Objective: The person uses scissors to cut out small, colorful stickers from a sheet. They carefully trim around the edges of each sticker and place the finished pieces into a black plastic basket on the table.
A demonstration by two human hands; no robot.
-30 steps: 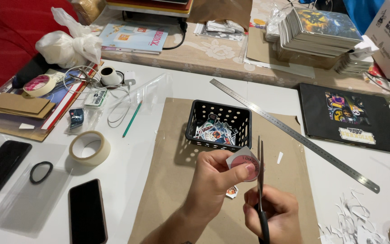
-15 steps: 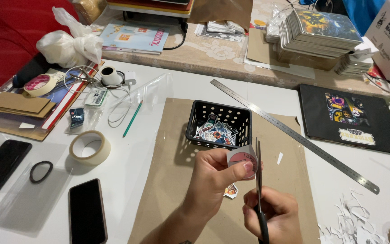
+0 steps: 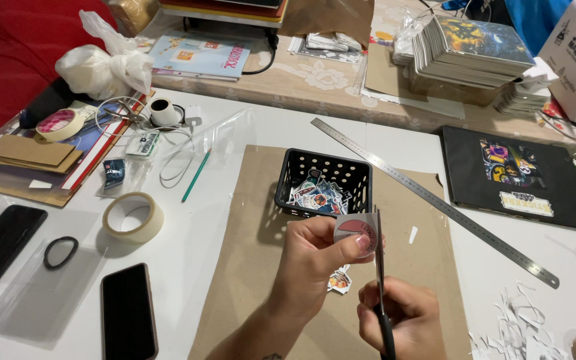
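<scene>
Left hand: my left hand (image 3: pixel 315 257) pinches a small round pink-and-grey paper sticker (image 3: pixel 357 235) by thumb and fingertips, above the brown cardboard sheet (image 3: pixel 255 267)
Right hand: my right hand (image 3: pixel 405 320) is curled around the black-handled steel scissors (image 3: pixel 379 267); blades upright, touching the sticker's edge
Behind: black perforated plastic basket (image 3: pixel 325 175) of glossy cut-outs; long flat metal ruler (image 3: pixel 435 200) lies diagonally

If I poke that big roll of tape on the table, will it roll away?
Probably not. The tape roll lies flat on its side on the white table, so a poke would likely just slide it. Its open middle suggests it is light. Stood on edge, its round shape would probably roll.
</scene>
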